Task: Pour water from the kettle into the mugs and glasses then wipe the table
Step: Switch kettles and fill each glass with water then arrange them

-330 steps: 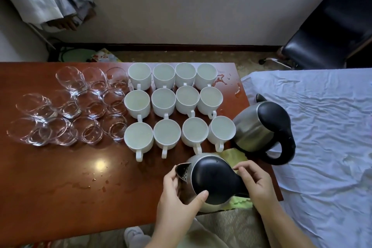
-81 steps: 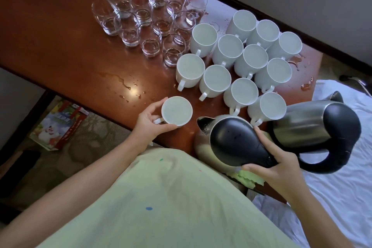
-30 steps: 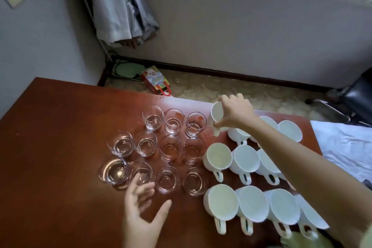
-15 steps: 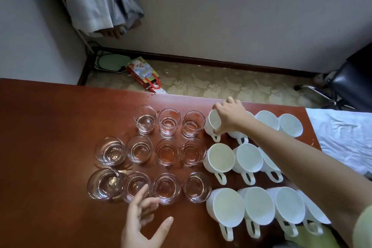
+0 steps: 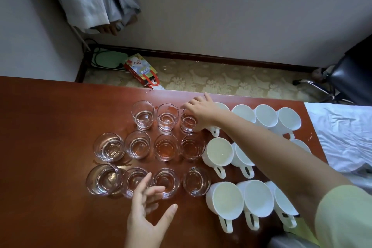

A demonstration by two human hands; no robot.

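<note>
Nearest to me, my left hand (image 5: 147,215) hovers just over the front row of glasses (image 5: 132,181), its fingers (image 5: 141,187) spread wide and straight, holding nothing. A grey rounded shape (image 5: 289,240) shows at the bottom edge, right of that hand; I cannot tell what it is.

The glasses stand on the red-brown worktop (image 5: 44,147) in three rows, four in the front row, four in the middle and three at the back. Right of the glasses, the white mugs (image 5: 225,199) sit in rows too, touching or nearly touching each other, handles toward me.

My right arm, in a pale green sleeve (image 5: 342,217), reaches across the mugs to the back row. There my right hand (image 5: 201,112) rests at the rightmost back glass (image 5: 188,124), its fingers curled down round the rim on the mug side; the far-left mug (image 5: 214,130) lies partly hidden beneath it.

Beyond the worktop's far edge, a bright paper bag (image 5: 143,72) lies on the patterned floor. Right of the worktop are a white sheet (image 5: 340,135) and a black chair (image 5: 350,74).
</note>
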